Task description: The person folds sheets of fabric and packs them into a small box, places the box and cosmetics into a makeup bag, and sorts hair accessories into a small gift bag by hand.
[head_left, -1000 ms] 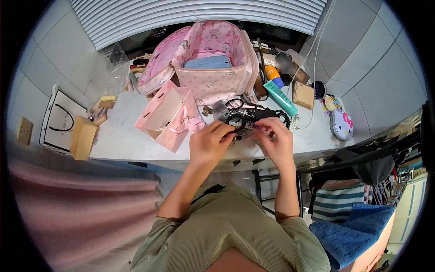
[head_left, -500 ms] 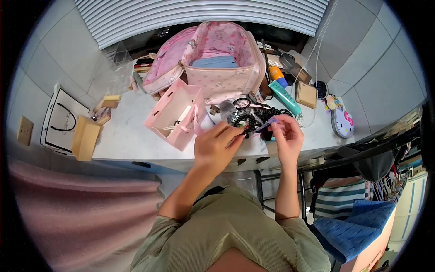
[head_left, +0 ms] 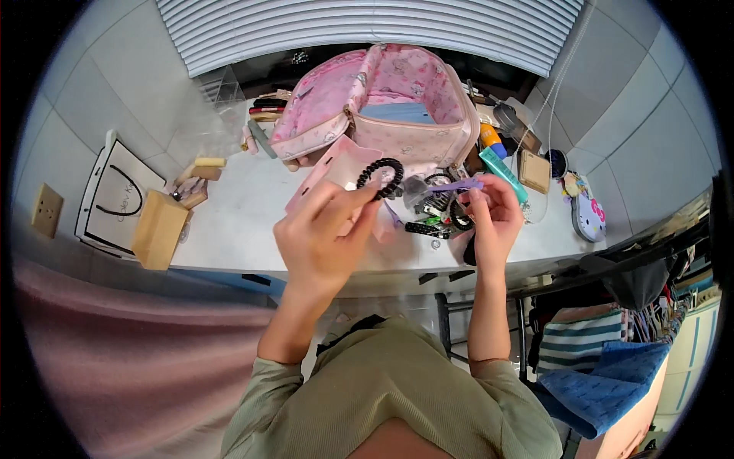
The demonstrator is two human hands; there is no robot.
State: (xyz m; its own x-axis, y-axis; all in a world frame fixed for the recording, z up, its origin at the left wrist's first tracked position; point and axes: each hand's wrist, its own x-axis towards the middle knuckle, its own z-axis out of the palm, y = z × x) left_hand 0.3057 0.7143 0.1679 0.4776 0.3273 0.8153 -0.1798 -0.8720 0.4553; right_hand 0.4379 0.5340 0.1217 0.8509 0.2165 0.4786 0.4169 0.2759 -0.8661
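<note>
Coiled black hair tie (head_left: 397, 177) sits pinched at the tips of our left hand (head_left: 321, 233), just beyond thumb and forefinger; in the head view it overlaps the pink paper gift bag (head_left: 325, 172) behind it, and we cannot tell how high above the bag it is. It forms a nearly round loop with a ridged surface, its slightly longer axis tipped away and to the right. Our left hand is the nearer one; our right hand (head_left: 495, 216), well apart from the loop, narrowly grips a slim, smooth purple strip (head_left: 456, 186) whose length runs leftward toward it. Between our hands we see a small green clip (head_left: 433, 221) on the white, marble-like countertop (head_left: 229, 222). Farther ahead stands the open pink vanity case (head_left: 413, 145), its lining printed.
</note>
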